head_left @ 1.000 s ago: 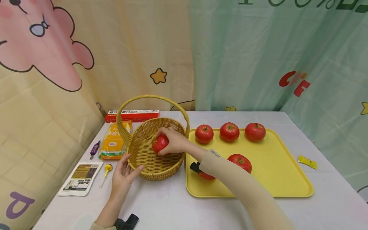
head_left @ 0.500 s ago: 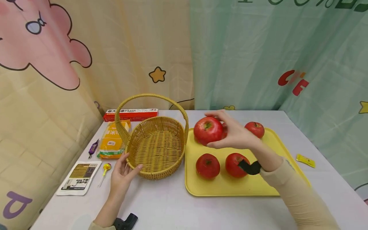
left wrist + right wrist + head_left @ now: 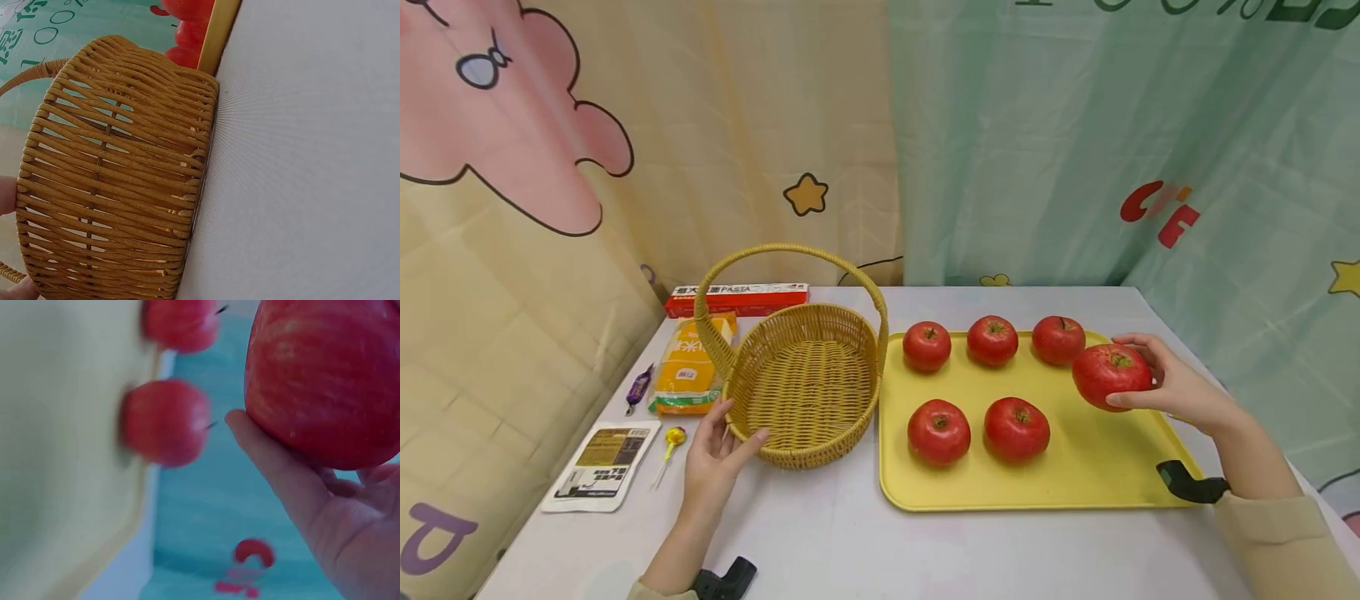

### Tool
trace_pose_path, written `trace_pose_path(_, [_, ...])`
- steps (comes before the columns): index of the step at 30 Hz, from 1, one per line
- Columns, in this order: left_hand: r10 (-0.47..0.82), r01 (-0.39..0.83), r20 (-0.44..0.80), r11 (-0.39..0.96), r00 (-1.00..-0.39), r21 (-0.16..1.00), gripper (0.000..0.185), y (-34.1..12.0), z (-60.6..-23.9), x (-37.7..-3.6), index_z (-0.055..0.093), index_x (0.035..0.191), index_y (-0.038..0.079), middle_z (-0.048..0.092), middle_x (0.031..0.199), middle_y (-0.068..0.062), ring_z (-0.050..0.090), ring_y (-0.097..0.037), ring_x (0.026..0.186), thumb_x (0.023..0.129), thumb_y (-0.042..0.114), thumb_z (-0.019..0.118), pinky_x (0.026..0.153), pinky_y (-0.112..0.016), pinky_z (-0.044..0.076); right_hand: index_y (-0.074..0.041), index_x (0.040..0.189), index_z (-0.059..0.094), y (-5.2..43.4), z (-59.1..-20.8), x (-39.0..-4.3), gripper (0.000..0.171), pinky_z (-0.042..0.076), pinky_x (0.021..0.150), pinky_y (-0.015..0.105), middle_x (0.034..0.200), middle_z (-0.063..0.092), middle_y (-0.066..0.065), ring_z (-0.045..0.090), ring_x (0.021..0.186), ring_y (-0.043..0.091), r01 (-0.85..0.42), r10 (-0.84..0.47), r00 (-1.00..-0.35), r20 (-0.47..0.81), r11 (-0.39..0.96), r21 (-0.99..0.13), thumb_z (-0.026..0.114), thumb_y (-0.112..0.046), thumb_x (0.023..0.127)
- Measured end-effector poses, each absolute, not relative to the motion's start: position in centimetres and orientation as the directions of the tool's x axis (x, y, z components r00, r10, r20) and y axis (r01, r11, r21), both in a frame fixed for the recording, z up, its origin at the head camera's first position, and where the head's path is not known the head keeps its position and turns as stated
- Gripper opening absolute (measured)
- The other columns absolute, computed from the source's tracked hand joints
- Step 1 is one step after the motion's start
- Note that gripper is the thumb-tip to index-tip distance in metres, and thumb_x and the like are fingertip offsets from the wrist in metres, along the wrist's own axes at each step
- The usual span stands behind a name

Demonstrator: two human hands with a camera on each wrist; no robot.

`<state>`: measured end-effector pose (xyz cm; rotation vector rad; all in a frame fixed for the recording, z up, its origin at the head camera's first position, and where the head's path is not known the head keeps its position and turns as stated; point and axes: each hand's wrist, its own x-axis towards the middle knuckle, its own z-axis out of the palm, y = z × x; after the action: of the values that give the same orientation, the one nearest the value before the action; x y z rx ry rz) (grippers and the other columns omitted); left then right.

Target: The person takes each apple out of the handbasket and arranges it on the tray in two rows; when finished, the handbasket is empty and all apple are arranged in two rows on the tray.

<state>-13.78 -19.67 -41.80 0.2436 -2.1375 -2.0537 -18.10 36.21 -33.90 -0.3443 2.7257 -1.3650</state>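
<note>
My right hand [image 3: 1187,392] grips a red apple [image 3: 1112,377] over the right side of the yellow tray [image 3: 1120,483]. In the right wrist view that apple [image 3: 325,381] fills the top right, with a straight finger [image 3: 275,456] along its underside. My left hand [image 3: 715,458] rests at the front left rim of a woven basket [image 3: 808,400], thumb and fingers spread; the basket's inside shows only bare weave. Side-on in the left wrist view, the basket wall [image 3: 112,175] has fingertips [image 3: 7,195] at its rim. Several more apples [image 3: 1017,429] sit in two rows on the tray.
Left of the basket lie an orange food bag [image 3: 688,367], a purple wrapped candy [image 3: 639,389], a lollipop [image 3: 673,440] and a white pouch [image 3: 602,467]. A red pasta box [image 3: 737,300] lies behind, before the curtain [image 3: 1015,167]. The basket's tall handle [image 3: 790,248] arches up.
My right hand was inside the basket with an apple, lifted it out, and carried it right across the tray. The left hand has stayed at the basket's rim.
</note>
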Motion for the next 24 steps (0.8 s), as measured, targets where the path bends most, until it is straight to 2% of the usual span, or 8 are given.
trace_pose_path(3, [-0.236,-0.004,0.004,0.036,-0.972,0.999,0.076,-19.6,-41.8,-13.8,0.026,0.146,0.007,0.005,0.156,0.002,0.013,-0.019,0.142,0.085,0.013,0.07,0.11,-0.028,0.023,-0.001,0.138,0.023,37.7,-35.9,-18.2,0.078,0.055,0.073,0.028,0.128,0.039,0.021,0.043,0.102,0.009,-0.141,-0.244,-0.969,-0.021,0.625,-0.768,0.073,-0.016,0.08])
trace_pose_path(8, [-0.241,-0.013,-0.004,0.036,-0.97,0.999,0.075,-19.5,-41.8,-13.7,0.027,0.145,0.007,0.006,0.157,0.001,0.013,-0.019,0.142,0.085,0.014,0.071,0.11,-0.027,0.023,-0.001,0.134,0.033,38.3,-38.2,-18.3,0.077,0.053,0.076,0.032,0.126,0.043,0.022,0.044,0.109,0.031,-0.115,-0.278,-0.954,-0.109,0.68,-0.724,0.077,-0.023,0.075])
trace_pose_path(10, [-0.239,-0.011,-0.003,0.035,-0.971,0.999,0.075,-19.5,-41.8,-13.7,0.027,0.145,0.007,0.006,0.157,0.002,0.013,-0.019,0.142,0.085,0.013,0.07,0.11,-0.027,0.024,-0.001,0.133,0.034,38.3,-38.7,-18.3,0.077,0.053,0.077,0.032,0.127,0.043,0.022,0.044,0.11,0.033,-0.106,-0.286,-0.949,-0.131,0.682,-0.724,0.078,-0.024,0.074])
trace_pose_path(12, [-0.236,-0.009,-0.001,0.033,-0.972,0.999,0.074,-19.5,-41.7,-13.8,0.027,0.145,0.007,0.007,0.156,0.002,0.014,-0.018,0.141,0.085,0.013,0.07,0.11,-0.027,0.024,-0.001,0.133,0.035,38.2,-39.0,-18.2,0.076,0.053,0.078,0.03,0.127,0.043,0.021,0.046,0.109,0.026,-0.106,-0.295,-0.946,-0.134,0.672,-0.733,0.078,-0.022,0.074])
trace_pose_path(16, [-0.236,-0.002,0.008,0.042,-0.972,0.999,0.074,-19.5,-41.6,-13.8,0.027,0.145,0.006,0.008,0.156,0.002,0.015,-0.018,0.141,0.085,0.012,0.07,0.11,-0.027,0.024,-0.003,0.133,0.035,38.0,-39.2,-18.0,0.076,0.052,0.078,0.025,0.128,0.043,0.02,0.046,0.102,0.0,-0.126,-0.317,-0.941,-0.117,0.651,-0.749,0.079,-0.019,0.073])
trace_pose_path(18, [-0.239,-0.002,0.009,0.048,-0.971,0.999,0.074,-19.5,-41.6,-13.8,0.027,0.145,0.006,0.008,0.156,0.002,0.015,-0.019,0.141,0.085,0.013,0.07,0.11,-0.027,0.024,-0.004,0.134,0.034,37.9,-39.2,-18.0,0.077,0.052,0.079,0.026,0.128,0.043,0.019,0.044,0.102,-0.002,-0.134,-0.323,-0.94,-0.113,0.651,-0.747,0.079,-0.019,0.073])
trace_pose_path(24, [-0.236,-0.024,-0.005,0.076,-0.972,0.997,0.075,-19.5,-41.4,-13.7,0.026,0.146,0.007,0.007,0.156,0.001,0.014,-0.019,0.141,0.086,0.014,0.07,0.11,-0.028,0.024,-0.003,0.137,0.031,37.4,-38.8,-17.6,0.083,0.052,0.083,0.042,0.13,0.039,0.023,0.04,0.114,0.036,-0.126,-0.315,-0.939,-0.136,0.685,-0.718,0.079,-0.022,0.073])
